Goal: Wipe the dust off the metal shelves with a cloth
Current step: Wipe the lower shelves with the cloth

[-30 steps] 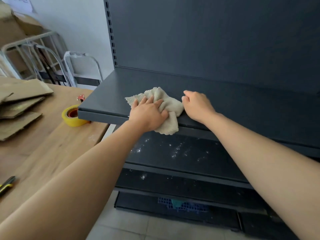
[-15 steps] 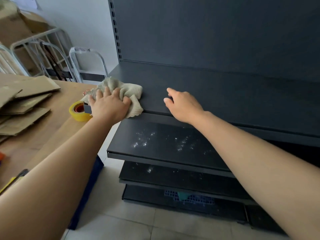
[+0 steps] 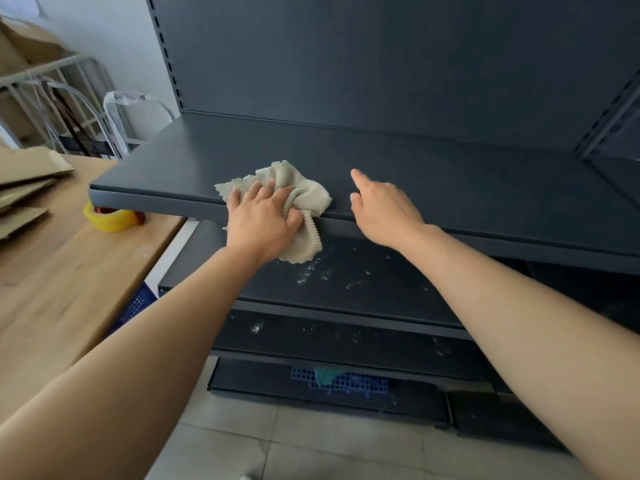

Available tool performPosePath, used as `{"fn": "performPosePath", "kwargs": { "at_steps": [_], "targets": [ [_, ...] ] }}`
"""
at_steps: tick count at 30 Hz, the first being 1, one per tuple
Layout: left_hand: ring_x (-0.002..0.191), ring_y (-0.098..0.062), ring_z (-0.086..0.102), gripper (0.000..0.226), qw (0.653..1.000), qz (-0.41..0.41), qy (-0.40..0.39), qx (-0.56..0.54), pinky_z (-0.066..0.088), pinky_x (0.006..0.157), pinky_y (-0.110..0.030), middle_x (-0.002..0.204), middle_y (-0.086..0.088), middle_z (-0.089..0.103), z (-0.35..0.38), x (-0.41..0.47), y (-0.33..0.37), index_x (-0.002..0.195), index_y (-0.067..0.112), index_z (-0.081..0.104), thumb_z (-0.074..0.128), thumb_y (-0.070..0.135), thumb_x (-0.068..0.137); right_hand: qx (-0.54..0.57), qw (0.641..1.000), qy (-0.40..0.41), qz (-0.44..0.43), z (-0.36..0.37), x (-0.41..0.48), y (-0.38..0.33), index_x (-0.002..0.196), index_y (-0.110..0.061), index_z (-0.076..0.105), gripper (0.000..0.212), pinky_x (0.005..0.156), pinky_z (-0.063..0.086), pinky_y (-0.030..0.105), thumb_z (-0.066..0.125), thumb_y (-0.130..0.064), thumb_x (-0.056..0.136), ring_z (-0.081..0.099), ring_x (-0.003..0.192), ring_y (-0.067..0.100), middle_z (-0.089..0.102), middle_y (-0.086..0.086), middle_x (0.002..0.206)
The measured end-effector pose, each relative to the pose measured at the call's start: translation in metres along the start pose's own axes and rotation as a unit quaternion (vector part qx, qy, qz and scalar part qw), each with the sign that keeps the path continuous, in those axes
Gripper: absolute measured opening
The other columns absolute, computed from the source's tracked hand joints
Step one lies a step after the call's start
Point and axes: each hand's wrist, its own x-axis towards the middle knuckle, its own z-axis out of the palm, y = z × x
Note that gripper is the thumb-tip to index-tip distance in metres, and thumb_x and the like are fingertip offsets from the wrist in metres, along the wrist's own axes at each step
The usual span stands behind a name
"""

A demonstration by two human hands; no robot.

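Far left: a wooden table (image 3: pixel 69 271) with flattened cardboard (image 3: pixel 27 174) stacked on it and a roll of yellow tape (image 3: pixel 109 220) at its near corner, tucked just under the shelf's overhang. None of it is in play.

Next, the top shelf (image 3: pixel 450 188), dark metal, its left corner jutting over the table. Its surface looks mostly clean from where I stand.

The left hand (image 3: pixel 263 223) lies palm down on a beige ribbed cloth (image 3: pixel 304 199) at the shelf's front edge, fingers spread over the fabric and bunching it. Part of the cloth lies on the shelf top; a flap hangs over the lip. My guess is that the spread grip keeps pressure broad, and that the overhang lets the front edge be wiped along with the top.

To its right, near the cloth but apart from it, the right hand (image 3: pixel 384 209) rests empty at the shelf edge, fingers loosely extended, forefinger pointing inward (likely a brace for balance while leaning in).

Below: the second shelf (image 3: pixel 363 282) carries pale dust specks, and the third shelf (image 3: pixel 346 337) a few more. Those look undone, so the job seems early to midway.
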Motion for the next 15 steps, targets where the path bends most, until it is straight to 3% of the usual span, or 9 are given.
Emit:
{"fn": "performPosePath", "kwargs": {
  "at_steps": [3, 7, 10, 12, 15],
  "targets": [
    [0.126, -0.022, 0.041, 0.054, 0.997, 0.064, 0.023, -0.037, 0.022, 0.108, -0.048, 0.129, -0.001, 0.055, 0.003, -0.014, 0.041, 0.122, 0.023, 0.054, 0.030, 0.037, 0.076, -0.011, 0.998, 0.062, -0.008, -0.007, -0.018, 0.026, 0.136, -0.006, 0.041, 0.038, 0.082, 0.048, 0.042, 0.031, -0.014, 0.101, 0.059, 0.095, 0.036, 0.066, 0.015, 0.104],
    [0.122, -0.026, 0.047, 0.044, 0.987, 0.133, 0.065, -0.056, 0.027, 0.106, -0.043, 0.123, -0.004, 0.058, 0.013, -0.038, 0.071, 0.118, 0.019, 0.057, 0.045, 0.023, 0.075, 0.009, 0.988, 0.137, -0.070, -0.004, -0.038, 0.046, 0.131, -0.005, 0.049, 0.036, 0.088, 0.040, 0.041, 0.035, -0.010, 0.099, 0.057, 0.102, 0.032, 0.066, 0.012, 0.112],
    [0.109, -0.027, 0.051, 0.039, 0.984, 0.156, 0.086, -0.008, 0.031, 0.096, -0.039, 0.115, -0.005, 0.060, 0.028, -0.063, 0.072, 0.112, 0.019, 0.059, 0.043, 0.023, 0.077, 0.041, 0.975, 0.166, -0.143, 0.008, -0.052, 0.051, 0.117, -0.005, 0.059, 0.032, 0.080, 0.047, 0.041, 0.037, -0.010, 0.095, 0.061, 0.091, 0.031, 0.069, 0.010, 0.101],
    [0.103, -0.028, 0.051, 0.038, 0.986, 0.157, 0.057, 0.011, 0.033, 0.093, -0.041, 0.113, -0.005, 0.059, 0.041, -0.081, 0.064, 0.112, 0.020, 0.057, 0.041, 0.024, 0.078, 0.052, 0.968, 0.161, -0.185, 0.018, -0.062, 0.051, 0.107, -0.003, 0.062, 0.032, 0.071, 0.051, 0.041, 0.035, -0.013, 0.093, 0.062, 0.080, 0.031, 0.070, 0.009, 0.088],
    [0.107, -0.030, 0.051, 0.039, 0.996, 0.089, 0.004, 0.014, 0.031, 0.096, -0.044, 0.119, -0.005, 0.056, 0.062, -0.098, 0.043, 0.116, 0.020, 0.054, 0.039, 0.026, 0.081, 0.048, 0.966, 0.129, -0.220, 0.037, -0.071, 0.047, 0.100, -0.003, 0.064, 0.032, 0.065, 0.052, 0.038, 0.037, -0.015, 0.090, 0.062, 0.071, 0.030, 0.068, 0.009, 0.078]
  ]
}}
